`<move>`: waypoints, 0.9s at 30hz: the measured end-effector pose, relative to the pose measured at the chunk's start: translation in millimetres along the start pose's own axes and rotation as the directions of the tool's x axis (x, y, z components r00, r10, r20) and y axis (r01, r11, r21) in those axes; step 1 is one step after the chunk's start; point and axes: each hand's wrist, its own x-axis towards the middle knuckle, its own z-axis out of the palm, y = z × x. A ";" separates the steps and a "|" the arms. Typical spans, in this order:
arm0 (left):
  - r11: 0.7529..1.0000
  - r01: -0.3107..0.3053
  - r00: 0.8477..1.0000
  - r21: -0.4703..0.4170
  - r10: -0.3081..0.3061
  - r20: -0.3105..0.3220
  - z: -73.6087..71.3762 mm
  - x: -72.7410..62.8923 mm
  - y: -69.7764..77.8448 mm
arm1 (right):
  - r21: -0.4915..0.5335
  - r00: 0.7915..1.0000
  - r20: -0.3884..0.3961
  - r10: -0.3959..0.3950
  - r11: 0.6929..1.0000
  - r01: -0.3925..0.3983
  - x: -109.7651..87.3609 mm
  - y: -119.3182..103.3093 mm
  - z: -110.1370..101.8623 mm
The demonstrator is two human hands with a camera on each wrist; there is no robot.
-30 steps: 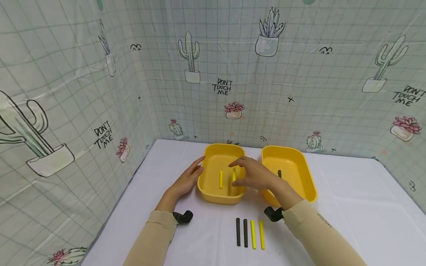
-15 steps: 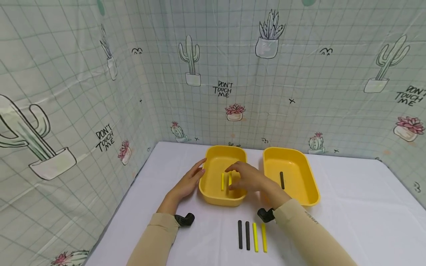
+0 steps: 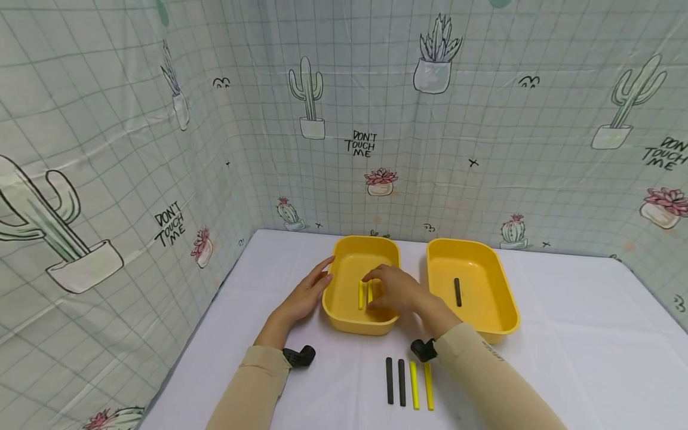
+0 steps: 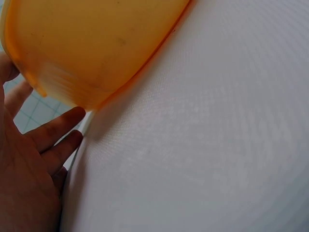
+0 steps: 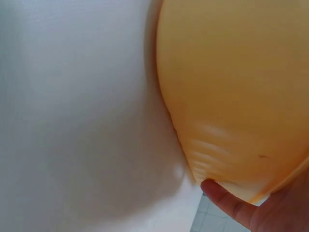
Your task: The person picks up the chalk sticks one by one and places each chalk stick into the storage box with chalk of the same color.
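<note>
In the head view my right hand (image 3: 402,290) reaches over the right side of the left yellow tray (image 3: 361,327). Thumb and index finger pinch a short yellow stick (image 3: 369,292) by its two ends, low in the tray. Close on its left, a second yellow stick (image 3: 361,295) lies parallel. My left hand (image 3: 302,297) touches the tray's left side with relaxed, spread fingers; its fingertips (image 4: 75,115) show beside the tray wall in the left wrist view. Seen from the right wrist, one finger (image 5: 219,193) extends beside the tray's outer wall, and the held stick is hidden there.
A second yellow tray (image 3: 507,298) stands to the right, holding one black stick (image 3: 458,292). In front of the trays, two black sticks (image 3: 389,380) and two yellow sticks (image 3: 414,385) lie in a row on the white cloth (image 3: 333,382). Patterned fabric walls rise behind and at left.
My right hand has moved left and slightly down with the yellow stick, bringing it close beside the other one. The black stick in the right tray is now fully uncovered. My left hand stays at the tray.
</note>
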 end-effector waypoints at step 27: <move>1.000 0.015 1.000 0.007 -0.015 -0.004 0.3 -0.6 2.2 | -0.105 0.996 -0.030 0.085 0.991 -0.088 4.6 -3.7 10.5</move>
